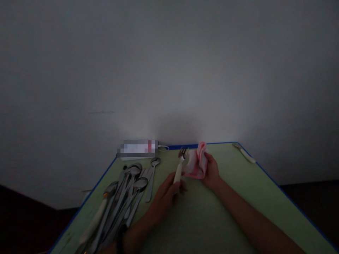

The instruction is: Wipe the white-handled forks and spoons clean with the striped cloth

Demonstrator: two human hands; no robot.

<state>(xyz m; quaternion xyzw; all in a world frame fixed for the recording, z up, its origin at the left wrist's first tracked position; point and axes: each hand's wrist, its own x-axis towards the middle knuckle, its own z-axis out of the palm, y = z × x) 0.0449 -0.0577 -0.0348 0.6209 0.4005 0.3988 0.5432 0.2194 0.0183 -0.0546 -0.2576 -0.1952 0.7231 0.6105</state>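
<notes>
My left hand [169,192] grips a fork [178,172] by its pale handle, with the metal tines pointing up and away from me. Just to the right, my right hand [212,172] is closed on a folded pink and white cloth [195,165]. The cloth is beside the fork's head; whether they touch I cannot tell. Left of my left hand lies a heap of spoons and other cutlery [129,192], partly hidden by my left forearm. One spoon [152,180] rests at the heap's right side.
A pale-handled piece of cutlery [245,153] lies near the table's far right corner. At the back left is a blurred-out device [139,148] with a white cable [164,147]. The green table [233,183] has a blue edge and meets a grey wall [180,77].
</notes>
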